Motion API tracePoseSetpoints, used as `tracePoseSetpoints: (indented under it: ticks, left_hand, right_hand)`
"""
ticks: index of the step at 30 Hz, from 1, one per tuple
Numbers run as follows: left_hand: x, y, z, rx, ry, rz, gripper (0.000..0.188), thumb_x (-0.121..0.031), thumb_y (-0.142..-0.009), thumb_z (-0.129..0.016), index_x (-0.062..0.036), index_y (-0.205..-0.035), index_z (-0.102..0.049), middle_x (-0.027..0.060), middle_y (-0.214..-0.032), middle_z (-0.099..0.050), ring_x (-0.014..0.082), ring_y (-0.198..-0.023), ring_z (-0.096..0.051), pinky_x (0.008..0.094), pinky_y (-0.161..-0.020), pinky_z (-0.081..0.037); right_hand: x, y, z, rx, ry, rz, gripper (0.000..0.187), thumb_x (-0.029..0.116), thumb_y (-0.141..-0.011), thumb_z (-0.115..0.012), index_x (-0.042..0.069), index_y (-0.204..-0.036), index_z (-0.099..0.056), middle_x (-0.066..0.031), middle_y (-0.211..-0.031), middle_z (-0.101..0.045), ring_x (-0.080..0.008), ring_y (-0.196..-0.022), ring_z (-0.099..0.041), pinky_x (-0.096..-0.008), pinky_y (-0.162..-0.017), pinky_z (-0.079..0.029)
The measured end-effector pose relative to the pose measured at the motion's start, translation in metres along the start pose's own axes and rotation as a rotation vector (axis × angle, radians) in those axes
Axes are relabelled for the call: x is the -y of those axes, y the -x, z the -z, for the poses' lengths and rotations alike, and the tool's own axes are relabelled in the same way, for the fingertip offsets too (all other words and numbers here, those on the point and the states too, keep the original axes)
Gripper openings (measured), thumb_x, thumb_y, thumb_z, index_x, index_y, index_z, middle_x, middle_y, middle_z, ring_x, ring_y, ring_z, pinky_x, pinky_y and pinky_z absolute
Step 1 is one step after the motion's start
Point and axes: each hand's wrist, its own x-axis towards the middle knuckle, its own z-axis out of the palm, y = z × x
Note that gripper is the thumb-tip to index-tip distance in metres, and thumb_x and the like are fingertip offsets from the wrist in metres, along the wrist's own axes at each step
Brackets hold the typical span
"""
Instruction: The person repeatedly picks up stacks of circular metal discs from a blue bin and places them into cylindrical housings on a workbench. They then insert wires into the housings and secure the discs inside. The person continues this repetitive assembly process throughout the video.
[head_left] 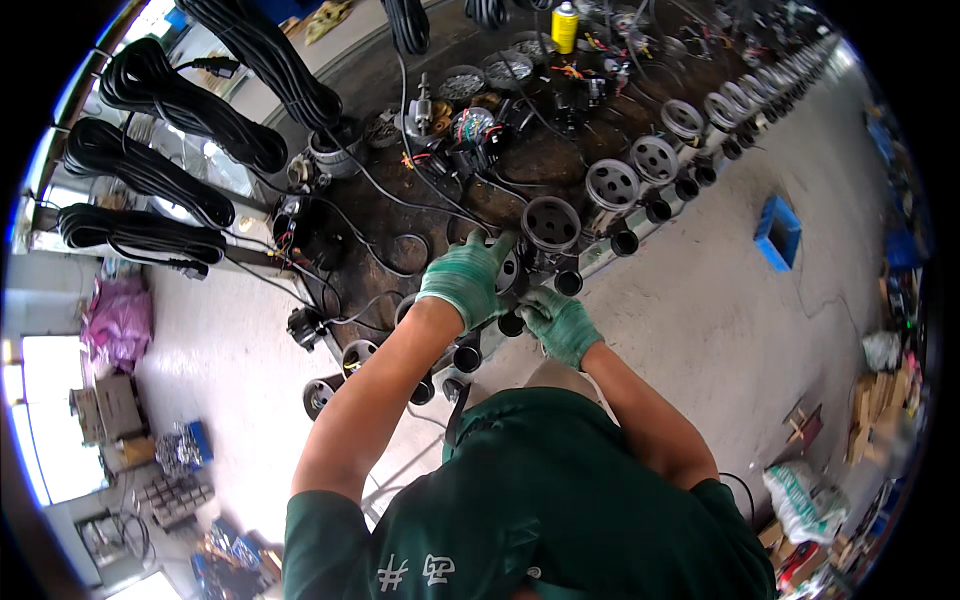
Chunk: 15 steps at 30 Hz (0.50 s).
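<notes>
Left hand (465, 283) grasps a round case (509, 272) at the bench's (396, 221) front edge — right hand's (563, 326) hold cannot be told; an outward tug could topple it.

Cylindrical housing (511, 271): round, dark rim, greyish perforated inner face, partly hidden by the left gloved hand (466, 277)
Housing pose: roughly upright, face up
Housing place: bench edge (592, 258), between both gloved hands
Black tube end (511, 324): short, round, beside the right gloved hand (560, 325); its joint to the housing is hidden
</notes>
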Motion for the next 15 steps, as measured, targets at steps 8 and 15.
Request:
tracePoseSetpoints:
  ticks: [8, 15]
  left_hand:
    - [0.058, 0.03, -0.005, -0.609, 1.058, -0.077, 0.096, -0.04, -0.083, -0.085, -0.0059, -0.158, -0.035, 0.011, -0.121, -0.064, 0.0184, -0.104, -0.063, 0.0338, -0.094, -0.056]
    - [0.076, 0.087, 0.001, -0.905, 1.322, -0.041, 0.092, -0.04, -0.092, -0.079, -0.0046, -0.161, -0.031, 0.0133, -0.143, -0.057, 0.0217, -0.125, -0.059, 0.0366, -0.105, -0.05]
  right_hand:
    - [0.017, -0.011, 0.046, 0.064, 0.267, 0.26, 0.027, 0.004, -0.093, -0.068, 0.005, -0.12, -0.069, -0.0148, -0.114, -0.072, -0.0316, -0.098, -0.072, -0.0388, -0.084, -0.059]
    - [0.097, -0.04, 0.057, 0.3, 0.693, 0.385, 0.037, 0.01, -0.094, -0.066, 0.009, -0.131, -0.064, -0.0139, -0.133, -0.064, -0.0331, -0.104, -0.072, -0.0433, -0.089, -0.06]
